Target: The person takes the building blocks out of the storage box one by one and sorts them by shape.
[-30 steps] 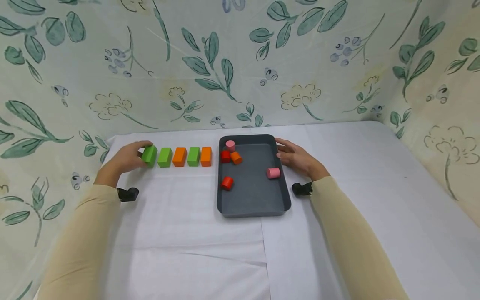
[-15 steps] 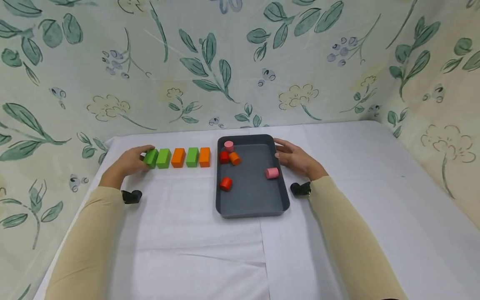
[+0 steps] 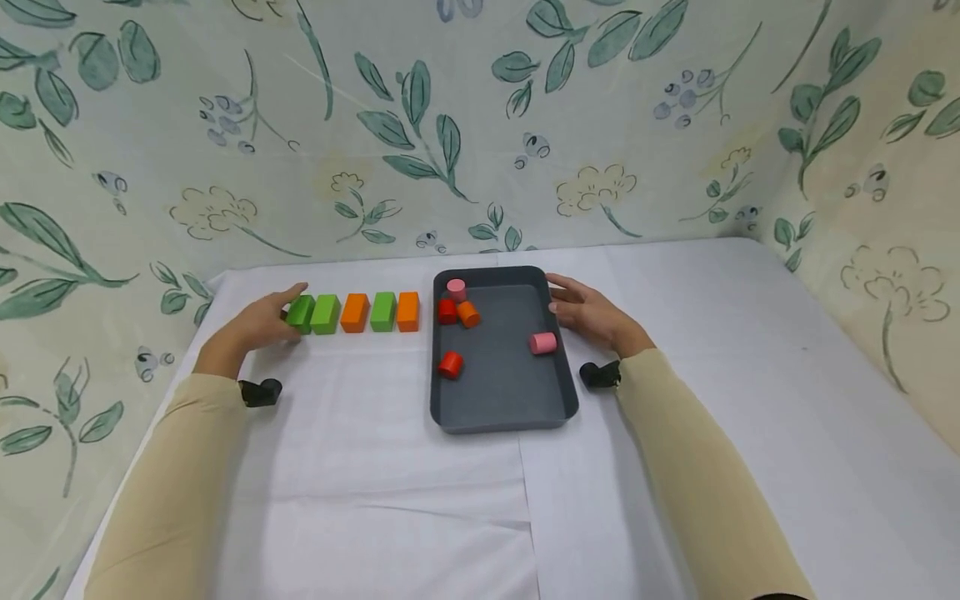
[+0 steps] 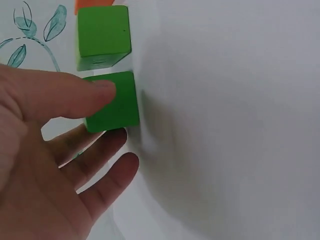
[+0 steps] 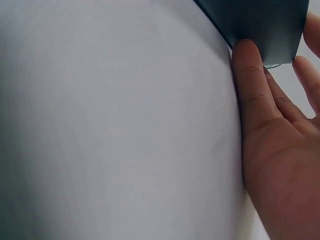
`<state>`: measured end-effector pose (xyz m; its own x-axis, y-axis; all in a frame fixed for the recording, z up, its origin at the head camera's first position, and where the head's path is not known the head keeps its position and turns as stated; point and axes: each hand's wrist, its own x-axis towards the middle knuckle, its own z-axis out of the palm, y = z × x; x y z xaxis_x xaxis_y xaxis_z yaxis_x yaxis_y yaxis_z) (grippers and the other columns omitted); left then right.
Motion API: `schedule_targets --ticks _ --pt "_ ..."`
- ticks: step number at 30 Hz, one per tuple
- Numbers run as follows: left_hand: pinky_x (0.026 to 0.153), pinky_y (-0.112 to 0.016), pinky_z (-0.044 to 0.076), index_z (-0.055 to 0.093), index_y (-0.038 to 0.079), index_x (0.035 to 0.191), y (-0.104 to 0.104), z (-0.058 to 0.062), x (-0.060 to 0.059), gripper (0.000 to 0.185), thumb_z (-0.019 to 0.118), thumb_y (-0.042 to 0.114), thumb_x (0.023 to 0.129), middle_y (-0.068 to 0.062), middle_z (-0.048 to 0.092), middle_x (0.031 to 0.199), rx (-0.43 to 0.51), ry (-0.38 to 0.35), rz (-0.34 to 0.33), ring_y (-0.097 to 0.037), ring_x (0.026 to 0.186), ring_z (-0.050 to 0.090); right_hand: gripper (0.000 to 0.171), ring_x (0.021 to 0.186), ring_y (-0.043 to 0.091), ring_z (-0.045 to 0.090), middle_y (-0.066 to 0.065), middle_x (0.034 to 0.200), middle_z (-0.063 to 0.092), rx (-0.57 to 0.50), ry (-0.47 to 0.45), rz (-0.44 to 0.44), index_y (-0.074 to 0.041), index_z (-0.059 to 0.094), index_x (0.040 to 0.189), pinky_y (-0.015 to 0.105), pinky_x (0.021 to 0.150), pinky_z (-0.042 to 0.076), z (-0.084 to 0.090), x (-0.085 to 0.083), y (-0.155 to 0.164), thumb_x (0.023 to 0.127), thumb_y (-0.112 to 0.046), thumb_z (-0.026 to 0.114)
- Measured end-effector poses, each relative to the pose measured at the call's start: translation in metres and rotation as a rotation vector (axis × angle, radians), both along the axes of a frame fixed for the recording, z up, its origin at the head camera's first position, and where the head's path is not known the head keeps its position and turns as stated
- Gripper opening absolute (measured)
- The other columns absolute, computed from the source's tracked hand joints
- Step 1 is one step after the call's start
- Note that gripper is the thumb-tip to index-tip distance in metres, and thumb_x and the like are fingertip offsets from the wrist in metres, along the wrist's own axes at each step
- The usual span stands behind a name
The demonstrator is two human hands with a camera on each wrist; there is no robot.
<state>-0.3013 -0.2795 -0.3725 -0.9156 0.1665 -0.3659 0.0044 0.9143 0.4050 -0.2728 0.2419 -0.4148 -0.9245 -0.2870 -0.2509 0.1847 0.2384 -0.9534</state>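
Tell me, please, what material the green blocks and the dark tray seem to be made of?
Green blocks: probably painted wood, with a matte even colour and crisp edges, though plastic is possible. Tray: likely moulded plastic, dark grey with a dull sheen and rounded corners.

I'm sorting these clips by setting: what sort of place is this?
Probably a staged tabletop recording booth, not a lived-in room. A white cloth covers the table, floral-print fabric walls it on three sides, and the only props are coloured blocks in a row and a dark tray of small cylinders.

Right hand [image 5: 280,165] lying on white cloth [image 5: 110,125], thumb touching dark tray [image 5: 260,22] wall (fingers straight)
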Motion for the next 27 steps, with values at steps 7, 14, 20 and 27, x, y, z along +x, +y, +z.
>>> schedule_targets --ticks 7,14,20,27 --pt "0.114 -0.069 0.025 0.009 0.004 0.158 0.0 0.027 0.014 0.086 0.059 0.013 0.089 -0.035 0.017 0.158 -0.041 0.037 -0.07 -0.055 0.142 0.025 0.068 0.153 0.03 0.026 0.008 0.167 0.018 -0.008 -0.002 0.006 -0.028 0.02 0.159 0.049 0.125 0.024 -0.004 -0.002 0.0 0.101 -0.014 0.052" --pt "0.111 -0.068 0.031 0.034 -0.004 0.149 0.027 0.061 0.028 0.068 0.042 -0.003 0.081 -0.03 0.027 0.157 0.043 0.258 -0.067 -0.051 0.14 0.028 0.069 0.153 0.03 0.026 0.007 0.168 0.017 -0.01 -0.004 0.004 -0.03 0.02 0.159 0.05 0.125 0.024 -0.001 0.0 0.001 0.101 -0.014 0.053" --pt "0.118 -0.062 0.029 0.05 -0.002 0.138 0.079 0.071 0.035 0.047 0.048 0.003 0.092 -0.024 0.042 0.15 0.091 0.433 -0.196 -0.043 0.141 0.035 0.069 0.154 0.03 0.023 0.007 0.168 0.016 -0.036 -0.017 0.003 -0.028 0.02 0.159 0.05 0.125 0.023 -0.002 -0.002 0.003 0.101 -0.012 0.053" --pt "0.115 -0.056 0.038 0.059 0.004 0.131 0.137 0.078 0.041 0.038 0.055 0.007 0.093 -0.015 0.053 0.144 0.044 0.417 -0.406 -0.036 0.137 0.043 0.069 0.154 0.03 0.022 0.008 0.168 0.015 -0.054 -0.018 0.001 -0.028 0.019 0.159 0.05 0.125 0.022 -0.004 -0.004 0.004 0.101 -0.011 0.052"
